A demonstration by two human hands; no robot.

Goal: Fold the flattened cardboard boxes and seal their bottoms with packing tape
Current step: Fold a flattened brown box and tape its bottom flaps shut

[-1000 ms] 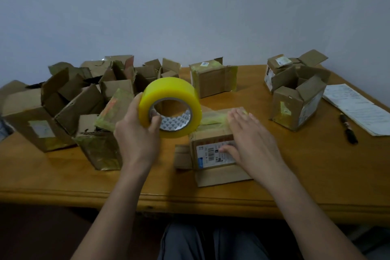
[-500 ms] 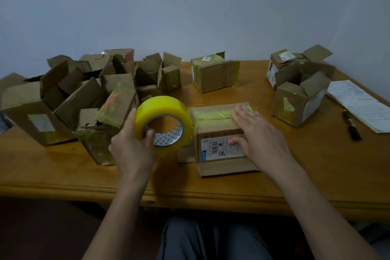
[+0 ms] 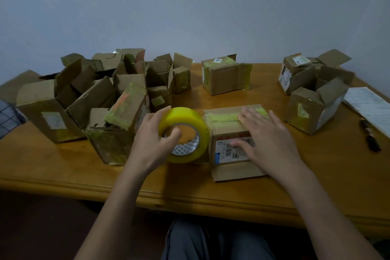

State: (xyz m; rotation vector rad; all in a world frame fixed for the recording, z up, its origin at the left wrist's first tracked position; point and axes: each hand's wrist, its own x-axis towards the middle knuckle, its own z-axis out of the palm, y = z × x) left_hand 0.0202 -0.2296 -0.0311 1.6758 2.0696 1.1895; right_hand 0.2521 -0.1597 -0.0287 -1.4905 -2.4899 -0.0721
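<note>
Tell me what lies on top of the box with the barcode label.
The right hand lies flat across the box, fingers on a strip of yellowish tape along its top. The hand covers the rest of that strip.

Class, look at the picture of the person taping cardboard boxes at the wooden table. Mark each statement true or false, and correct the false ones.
1. The left hand holds the yellow roll of packing tape. True.
2. The right hand is clenched in a fist above the table. False: it lies flat, fingers straight, on the small brown cardboard box with the barcode label.
3. The tape roll lies beside the white paper sheets. False: it is right beside the labelled box, on its left.
4. A dark pen lies on the wooden table near the sheets. True.
5. The labelled box has yellowish tape across its top. True.
</note>
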